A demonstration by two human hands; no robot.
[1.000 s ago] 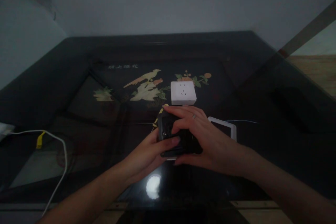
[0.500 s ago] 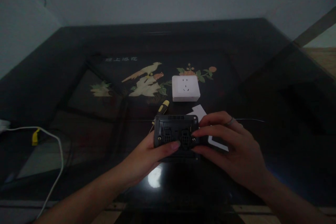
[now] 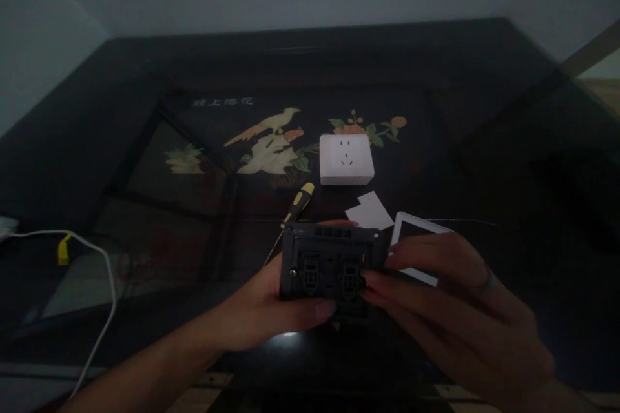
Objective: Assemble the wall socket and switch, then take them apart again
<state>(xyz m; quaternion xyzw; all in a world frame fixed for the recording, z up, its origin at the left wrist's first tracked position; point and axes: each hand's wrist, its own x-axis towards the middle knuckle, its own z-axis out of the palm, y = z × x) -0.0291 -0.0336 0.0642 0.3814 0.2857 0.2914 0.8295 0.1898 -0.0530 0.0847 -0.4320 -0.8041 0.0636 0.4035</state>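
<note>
Held above the table is a dark wall switch body (image 3: 329, 264) without its cover, two mechanisms and a brass screw showing on its face. My left hand (image 3: 285, 303) grips it from the left, thumb across the lower front. The fingertips of my right hand (image 3: 436, 290) are pinched together at its right mechanism, covering the right screw spot; whether something small is between them I cannot make out. Just behind are a white notched plate (image 3: 371, 211) and a white rectangular frame (image 3: 421, 222), partly hidden by my right hand. A yellow-and-black screwdriver (image 3: 298, 203) lies behind the left side.
A white socket box (image 3: 346, 161) sits farther back on the dark glossy table (image 3: 436, 187), near an inlaid bird-and-flower picture (image 3: 271, 148). At the left runs a white cable (image 3: 109, 271) with a yellow tag (image 3: 63, 250). A wall stands behind.
The switch body has come lower in view and tilted slightly. My right hand has shifted down and right, still pinching at the right mechanism, and more of the white frame shows.
</note>
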